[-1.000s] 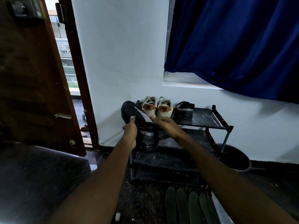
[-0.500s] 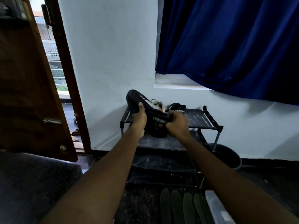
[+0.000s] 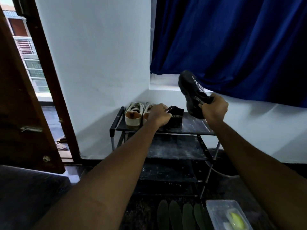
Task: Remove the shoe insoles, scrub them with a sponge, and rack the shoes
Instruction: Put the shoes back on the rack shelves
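Insoles [image 3: 179, 216], four, lie out on the floor before the shoe rack [image 3: 115, 122]; whether scrubbed is unclear. White shoes [image 3: 132, 116] sit on its top shelf. Left hand [image 3: 158, 116] pinches one black shoe [image 3: 177, 119] there; right hand [image 3: 214, 109] clutches the other black shoe [image 3: 191, 87] aloft, unracked. A clear box [image 3: 216, 208] holds a yellow-green sponge [image 3: 235, 219].

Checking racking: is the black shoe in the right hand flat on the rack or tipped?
Tipped. The right hand grips the black shoe near its heel, toe pointing up; whether it touches the rack cannot be told.
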